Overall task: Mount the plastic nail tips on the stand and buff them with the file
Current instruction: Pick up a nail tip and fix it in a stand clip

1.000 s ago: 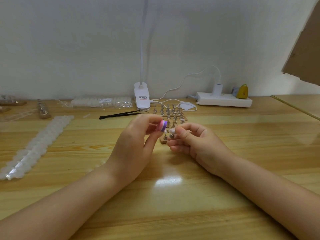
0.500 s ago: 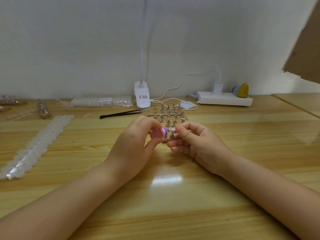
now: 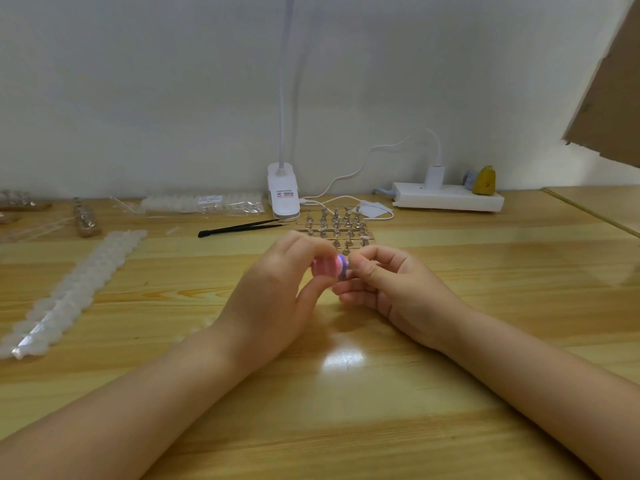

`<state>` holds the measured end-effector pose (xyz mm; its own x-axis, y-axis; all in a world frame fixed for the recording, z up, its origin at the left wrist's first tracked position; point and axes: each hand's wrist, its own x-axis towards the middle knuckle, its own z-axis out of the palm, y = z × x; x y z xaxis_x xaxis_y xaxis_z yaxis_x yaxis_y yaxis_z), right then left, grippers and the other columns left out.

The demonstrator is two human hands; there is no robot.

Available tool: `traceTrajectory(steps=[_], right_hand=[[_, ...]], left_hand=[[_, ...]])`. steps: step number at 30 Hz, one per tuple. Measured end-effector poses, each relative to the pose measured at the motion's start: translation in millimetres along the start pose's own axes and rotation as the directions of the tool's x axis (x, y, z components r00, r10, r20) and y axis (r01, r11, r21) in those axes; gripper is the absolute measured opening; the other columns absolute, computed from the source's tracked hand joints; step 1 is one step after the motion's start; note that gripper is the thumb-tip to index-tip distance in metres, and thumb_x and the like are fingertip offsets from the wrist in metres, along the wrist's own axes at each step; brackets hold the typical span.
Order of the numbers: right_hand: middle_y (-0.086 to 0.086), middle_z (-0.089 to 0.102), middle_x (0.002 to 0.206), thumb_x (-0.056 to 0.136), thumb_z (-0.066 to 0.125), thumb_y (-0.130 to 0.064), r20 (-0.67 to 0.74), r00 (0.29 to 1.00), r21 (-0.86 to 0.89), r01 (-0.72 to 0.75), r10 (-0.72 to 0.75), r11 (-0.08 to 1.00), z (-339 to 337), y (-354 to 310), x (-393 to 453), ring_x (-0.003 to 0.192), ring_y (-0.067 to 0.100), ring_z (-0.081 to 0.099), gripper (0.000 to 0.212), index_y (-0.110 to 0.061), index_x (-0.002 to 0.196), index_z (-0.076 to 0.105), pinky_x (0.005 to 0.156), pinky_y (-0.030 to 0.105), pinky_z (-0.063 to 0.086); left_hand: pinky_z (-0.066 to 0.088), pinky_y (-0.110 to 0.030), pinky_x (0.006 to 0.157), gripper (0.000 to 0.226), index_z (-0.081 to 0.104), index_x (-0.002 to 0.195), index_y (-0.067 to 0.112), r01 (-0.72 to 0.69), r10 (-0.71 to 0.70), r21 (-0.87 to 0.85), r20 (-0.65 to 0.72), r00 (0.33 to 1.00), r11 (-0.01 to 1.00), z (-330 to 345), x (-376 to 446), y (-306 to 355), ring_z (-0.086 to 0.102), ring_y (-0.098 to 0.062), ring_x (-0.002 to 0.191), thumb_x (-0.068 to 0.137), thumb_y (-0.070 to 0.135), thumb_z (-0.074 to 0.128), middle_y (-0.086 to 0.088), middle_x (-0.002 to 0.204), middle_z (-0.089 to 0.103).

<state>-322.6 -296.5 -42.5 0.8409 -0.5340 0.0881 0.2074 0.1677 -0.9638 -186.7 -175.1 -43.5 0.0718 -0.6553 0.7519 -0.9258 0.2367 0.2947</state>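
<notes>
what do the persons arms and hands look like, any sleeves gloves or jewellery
Both forearms are bare right to the bottom of the frame: no sleeves show. The left hand and the right hand wear no gloves, and no rings, bracelets or watch show on the fingers or wrists. The one fingernail that faces the camera, on the right hand, looks short and unpainted. No markings or straps show on either arm.

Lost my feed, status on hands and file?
Left hand grips pink file. Right hand pinches something small, hidden by fingers. Stand behind, unobstructed.
</notes>
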Motion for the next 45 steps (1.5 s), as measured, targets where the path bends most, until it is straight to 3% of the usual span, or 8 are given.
traceTrajectory(steps=[6,18,23,27,32,36,41,45], right_hand=[[0.014,0.069,0.081,0.080,0.061,-0.019,0.013,1.000,0.003,0.001,-0.001,1.000,0,0,0,0.072,0.021,0.070,0.019,-0.002,0.089,0.060,0.063,0.025,0.056],[0.016,0.069,0.083,0.080,0.061,-0.019,0.006,1.000,0.015,0.012,-0.012,1.000,0,0,0,0.073,0.022,0.070,0.018,-0.004,0.088,0.062,0.064,0.026,0.057],[0.014,0.068,0.080,0.081,0.061,-0.019,0.019,1.000,0.004,0.004,-0.004,1.000,0,0,0,0.070,0.021,0.070,0.018,-0.003,0.089,0.061,0.064,0.027,0.057],[0.014,0.069,0.079,0.081,0.060,-0.019,0.019,1.000,0.020,-0.002,0.002,1.000,0,0,0,0.069,0.021,0.070,0.019,-0.002,0.089,0.060,0.064,0.027,0.057],[0.013,0.069,0.079,0.079,0.062,-0.020,0.043,0.999,-0.002,0.002,-0.002,1.000,0,0,-1,0.070,0.021,0.070,0.015,-0.006,0.085,0.064,0.064,0.027,0.057],[0.015,0.068,0.080,0.080,0.060,-0.019,0.018,1.000,0.018,-0.016,0.016,1.000,0,-2,0,0.070,0.021,0.070,0.017,-0.004,0.088,0.060,0.063,0.027,0.057],[0.014,0.068,0.077,0.080,0.059,-0.021,0.013,1.000,0.062,-0.026,0.025,0.998,-1,-4,-1,0.067,0.020,0.069,0.022,-0.002,0.092,0.057,0.061,0.026,0.057],[0.017,0.068,0.081,0.079,0.060,-0.021,0.023,0.999,0.064,-0.026,0.024,0.998,0,-4,0,0.068,0.021,0.069,0.018,-0.004,0.088,0.062,0.062,0.027,0.057]], left_hand=[[0.051,-0.019,0.087,0.022,0.061,0.112,0.005,-0.012,0.007,-0.117,-0.041,0.999,0.993,-1,2,1,0.063,-0.010,0.095,0.091,0.012,0.063,-0.002,0.104,0.064],[0.054,-0.035,0.084,0.022,0.063,0.113,0.007,0.076,-0.074,-0.070,0.034,0.997,0.995,0,-1,-3,0.063,-0.014,0.094,0.091,0.007,0.061,-0.002,0.104,0.064],[0.049,-0.019,0.079,0.015,0.063,0.100,0.003,-0.062,0.059,-0.045,-0.056,0.997,0.997,-2,3,4,0.057,-0.008,0.085,0.087,0.008,0.067,-0.003,0.094,0.061],[0.050,-0.037,0.075,0.015,0.062,0.096,0.003,0.051,-0.051,0.027,0.001,0.999,0.998,-2,0,-1,0.055,-0.015,0.082,0.083,0.004,0.070,-0.005,0.092,0.060],[0.049,-0.026,0.075,0.015,0.063,0.095,0.001,-0.099,0.099,0.007,-0.046,0.994,0.995,-3,3,5,0.055,-0.011,0.083,0.084,0.007,0.070,-0.005,0.091,0.059],[0.052,-0.043,0.067,0.014,0.064,0.092,0.002,-0.022,0.022,0.085,-0.002,1.000,0.996,-3,0,1,0.058,-0.020,0.078,0.081,0.002,0.072,-0.007,0.090,0.060],[0.052,-0.040,0.067,0.010,0.061,0.091,0.001,-0.125,0.129,0.062,-0.050,0.990,0.990,-5,1,1,0.058,-0.021,0.077,0.087,0.009,0.066,-0.009,0.090,0.059],[0.050,-0.039,0.070,0.019,0.059,0.103,-0.004,-0.023,0.029,0.074,-0.085,0.996,0.997,-4,1,0,0.058,-0.020,0.078,0.088,0.005,0.065,-0.012,0.091,0.060]])
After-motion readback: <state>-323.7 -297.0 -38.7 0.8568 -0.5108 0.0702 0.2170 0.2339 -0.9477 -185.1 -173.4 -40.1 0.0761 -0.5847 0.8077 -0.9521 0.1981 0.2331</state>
